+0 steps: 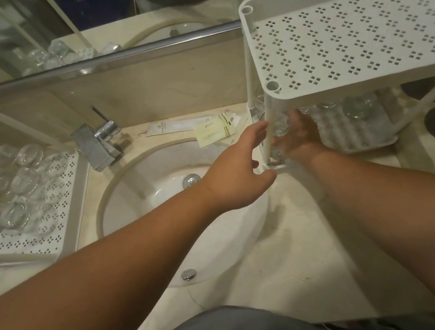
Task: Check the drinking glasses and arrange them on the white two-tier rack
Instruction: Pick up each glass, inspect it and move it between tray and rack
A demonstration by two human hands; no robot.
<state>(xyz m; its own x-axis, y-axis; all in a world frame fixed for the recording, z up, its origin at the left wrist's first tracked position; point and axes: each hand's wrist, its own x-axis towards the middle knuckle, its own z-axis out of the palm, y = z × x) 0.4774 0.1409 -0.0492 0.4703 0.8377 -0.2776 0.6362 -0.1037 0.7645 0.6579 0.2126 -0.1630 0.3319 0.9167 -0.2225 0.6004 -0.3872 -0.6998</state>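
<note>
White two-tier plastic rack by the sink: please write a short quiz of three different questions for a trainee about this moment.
1. True or false: the top tier of the white two-tier plastic rack holds glasses.
2. Which hand holds a clear drinking glass at the lower tier?
A. left hand
B. right hand
3. Fill in: more glasses stand on the white perforated tray, to the ____ of the round white sink.

Key: 1 false; 2 B; 3 left

A bathroom is showing here: a round sink [159, 203] sitting in a marble counter [285, 268], a chrome faucet [97, 144] and a wall mirror [43, 27] backing it.
</note>
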